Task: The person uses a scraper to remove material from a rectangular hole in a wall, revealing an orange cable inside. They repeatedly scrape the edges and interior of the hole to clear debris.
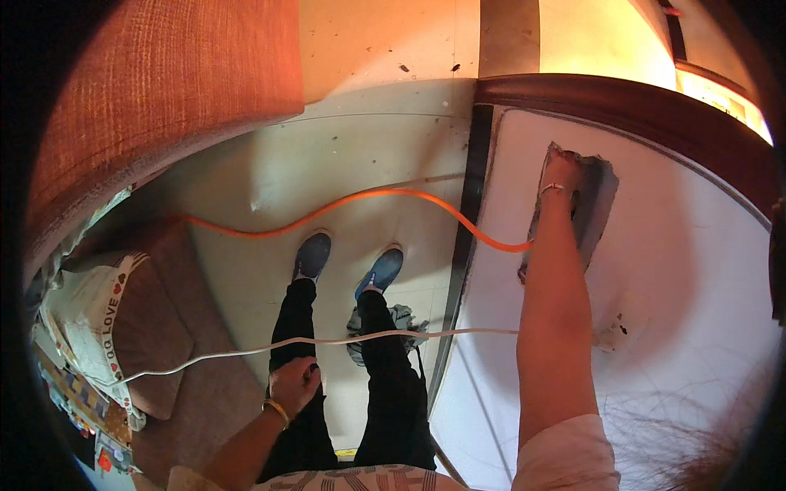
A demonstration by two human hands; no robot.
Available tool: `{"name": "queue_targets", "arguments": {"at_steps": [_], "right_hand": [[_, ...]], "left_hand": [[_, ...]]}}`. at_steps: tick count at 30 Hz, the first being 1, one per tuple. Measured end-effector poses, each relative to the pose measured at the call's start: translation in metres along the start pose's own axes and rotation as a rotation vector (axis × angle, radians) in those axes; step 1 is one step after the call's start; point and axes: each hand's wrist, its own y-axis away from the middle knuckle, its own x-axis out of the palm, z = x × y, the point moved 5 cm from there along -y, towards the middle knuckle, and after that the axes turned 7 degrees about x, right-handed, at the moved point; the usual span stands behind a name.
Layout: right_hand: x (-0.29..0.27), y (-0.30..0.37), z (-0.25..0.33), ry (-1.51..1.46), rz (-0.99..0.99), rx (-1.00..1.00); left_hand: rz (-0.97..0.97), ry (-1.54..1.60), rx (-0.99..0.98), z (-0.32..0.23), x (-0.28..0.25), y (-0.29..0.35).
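Observation:
My right hand reaches into a long ragged opening cut in the white wall panel. Its fingers are hidden there, so what they touch cannot be seen. An orange hose or thick cable curves across from the left and meets the opening's lower left edge, where my forearm covers its end. Lower down, a thin white cable runs from the sofa side to the panel and passes behind my forearm. My left hand rests on my left thigh, fingers curled in a loose fist, with nothing visible in it.
Orange-covered furniture fills the upper left. Below it stands a brown sofa with a printed cushion. A crumpled grey bag lies on the tiled floor by my feet. A dark red wooden edge borders the panel.

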Motion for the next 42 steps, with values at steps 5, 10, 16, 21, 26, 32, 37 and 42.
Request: {"name": "queue_targets", "arguments": {"at_steps": [5, 10, 16, 21, 26, 32, 37, 42], "right_hand": [[-0.004, 0.03, -0.016, -1.103, 0.23, 0.368], [-0.003, 0.005, -0.026, -0.501, -0.145, 0.233], [0.0, 0.012, -0.005, -0.842, 0.074, 0.135], [0.021, -0.014, -0.047, -0.461, -0.014, 0.111], [-0.009, 0.015, -0.001, 0.059, -0.144, -0.033], [-0.005, 0.022, -0.023, -1.086, 0.297, 0.422], [-0.008, 0.038, -0.022, -1.322, 0.02, 0.688], [-0.017, 0.015, -0.004, -0.297, 0.275, 0.319]], "left_hand": [[-0.01, -0.057, 0.038, -0.004, -0.007, 0.0], [0.024, -0.031, 0.022, -0.002, 0.002, -0.006], [-0.007, -0.02, 0.001, 0.006, -0.002, 0.002], [-0.019, 0.026, 0.022, -0.001, -0.002, -0.002], [0.01, -0.017, -0.017, 0.002, -0.002, 0.001], [-0.008, -0.022, 0.015, 0.003, -0.002, -0.001], [0.036, -0.032, -0.006, -0.003, -0.004, -0.003], [-0.018, -0.049, 0.069, 0.004, -0.002, -0.002]]}}
